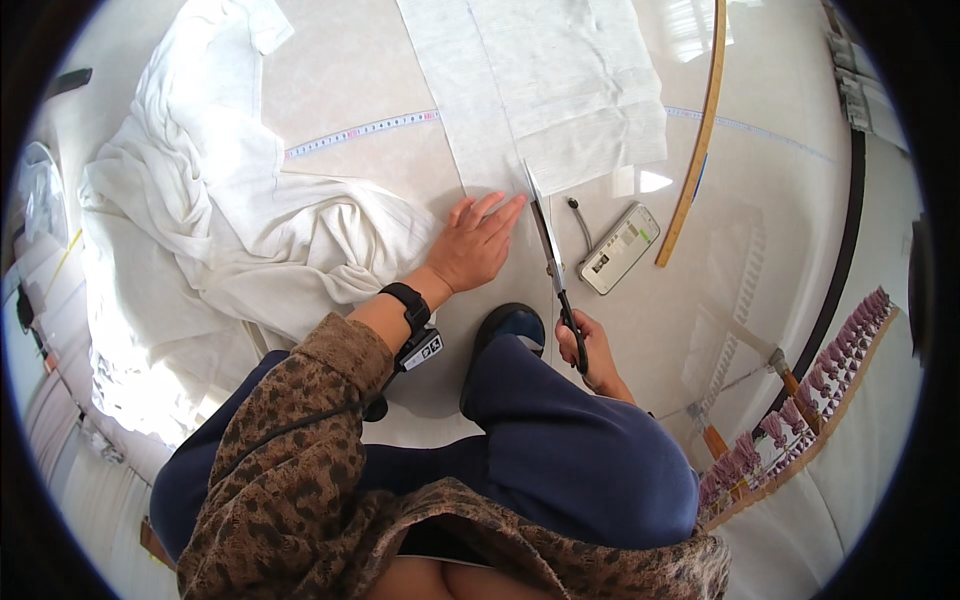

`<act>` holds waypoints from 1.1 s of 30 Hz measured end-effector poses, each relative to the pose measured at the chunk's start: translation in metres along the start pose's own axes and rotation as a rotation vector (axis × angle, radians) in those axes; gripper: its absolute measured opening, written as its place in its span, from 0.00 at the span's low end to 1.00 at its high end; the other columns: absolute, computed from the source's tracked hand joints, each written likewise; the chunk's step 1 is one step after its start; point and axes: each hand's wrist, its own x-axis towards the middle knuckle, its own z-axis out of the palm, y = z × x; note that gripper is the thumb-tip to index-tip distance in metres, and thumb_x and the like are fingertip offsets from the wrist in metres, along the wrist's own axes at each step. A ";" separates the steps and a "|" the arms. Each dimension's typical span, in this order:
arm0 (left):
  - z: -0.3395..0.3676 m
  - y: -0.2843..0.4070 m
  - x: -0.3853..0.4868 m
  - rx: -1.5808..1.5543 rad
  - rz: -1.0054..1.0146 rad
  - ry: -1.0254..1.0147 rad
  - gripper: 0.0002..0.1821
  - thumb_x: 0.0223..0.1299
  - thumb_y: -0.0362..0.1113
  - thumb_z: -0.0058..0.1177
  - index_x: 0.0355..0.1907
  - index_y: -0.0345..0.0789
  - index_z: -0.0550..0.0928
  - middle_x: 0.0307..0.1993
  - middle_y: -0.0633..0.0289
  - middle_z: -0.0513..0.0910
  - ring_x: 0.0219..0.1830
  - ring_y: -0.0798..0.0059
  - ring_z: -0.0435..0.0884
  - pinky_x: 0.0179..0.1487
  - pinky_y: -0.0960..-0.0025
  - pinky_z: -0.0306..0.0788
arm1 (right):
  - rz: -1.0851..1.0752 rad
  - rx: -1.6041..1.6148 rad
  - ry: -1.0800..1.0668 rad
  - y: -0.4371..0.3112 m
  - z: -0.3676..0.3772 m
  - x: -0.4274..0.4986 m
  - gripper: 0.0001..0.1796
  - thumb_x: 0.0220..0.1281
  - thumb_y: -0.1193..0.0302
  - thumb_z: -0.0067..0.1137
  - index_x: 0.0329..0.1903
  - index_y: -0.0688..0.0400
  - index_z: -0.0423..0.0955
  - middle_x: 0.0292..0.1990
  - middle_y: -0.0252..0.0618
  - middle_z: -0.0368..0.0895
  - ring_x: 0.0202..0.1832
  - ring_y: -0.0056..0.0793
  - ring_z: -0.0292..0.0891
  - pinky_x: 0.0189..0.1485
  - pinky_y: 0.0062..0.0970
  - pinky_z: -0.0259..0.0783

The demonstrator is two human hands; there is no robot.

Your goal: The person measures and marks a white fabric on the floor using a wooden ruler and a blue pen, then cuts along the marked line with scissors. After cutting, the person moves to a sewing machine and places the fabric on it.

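My right hand (589,349) is closed around the black handles of long fabric scissors (551,251), which point up and away over the floor. Their blades meet the near edge of a white cloth piece (555,97), beside a thin line running lengthwise along it. My left hand (476,244) lies palm down at that same edge, left of the blades, fingers spread and holding nothing. Under the cloth passes a measuring tape (360,133), showing on both sides. A large crumpled white cloth (225,217) is heaped to the left, close to my left forearm.
Right of the scissors lie a phone (619,247) with a lit screen and a short dark cord (581,225). Beyond them is a long wooden ruler (697,142). A purple tasselled trim (787,424) hangs at the lower right. My shoe (517,326) stands just below the scissors.
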 end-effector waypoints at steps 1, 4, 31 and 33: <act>0.000 0.000 0.000 -0.002 -0.003 -0.003 0.25 0.62 0.36 0.52 0.62 0.35 0.77 0.69 0.70 0.70 0.70 0.70 0.62 0.70 0.59 0.55 | 0.003 -0.008 0.007 0.000 0.000 0.000 0.24 0.59 0.49 0.72 0.37 0.55 0.73 0.19 0.20 0.65 0.19 0.11 0.58 0.21 0.17 0.51; 0.001 0.000 0.000 -0.013 -0.003 -0.004 0.24 0.62 0.36 0.52 0.62 0.35 0.78 0.70 0.70 0.70 0.70 0.71 0.62 0.70 0.59 0.55 | 0.004 -0.015 0.021 0.001 0.001 -0.001 0.24 0.58 0.50 0.73 0.36 0.55 0.73 0.19 0.20 0.65 0.19 0.10 0.58 0.21 0.17 0.51; 0.001 -0.003 -0.001 -0.022 0.022 -0.005 0.25 0.61 0.38 0.54 0.62 0.35 0.78 0.68 0.69 0.73 0.68 0.72 0.66 0.68 0.60 0.55 | 0.022 -0.111 0.051 -0.035 0.013 0.024 0.23 0.61 0.51 0.71 0.33 0.57 0.74 0.18 0.24 0.68 0.16 0.12 0.61 0.18 0.16 0.54; 0.002 -0.003 -0.002 -0.027 0.020 -0.010 0.25 0.62 0.38 0.54 0.62 0.35 0.78 0.68 0.69 0.73 0.67 0.72 0.66 0.68 0.60 0.55 | 0.015 -0.078 0.048 -0.038 0.016 0.027 0.23 0.61 0.51 0.70 0.33 0.57 0.74 0.18 0.23 0.68 0.16 0.11 0.61 0.18 0.16 0.54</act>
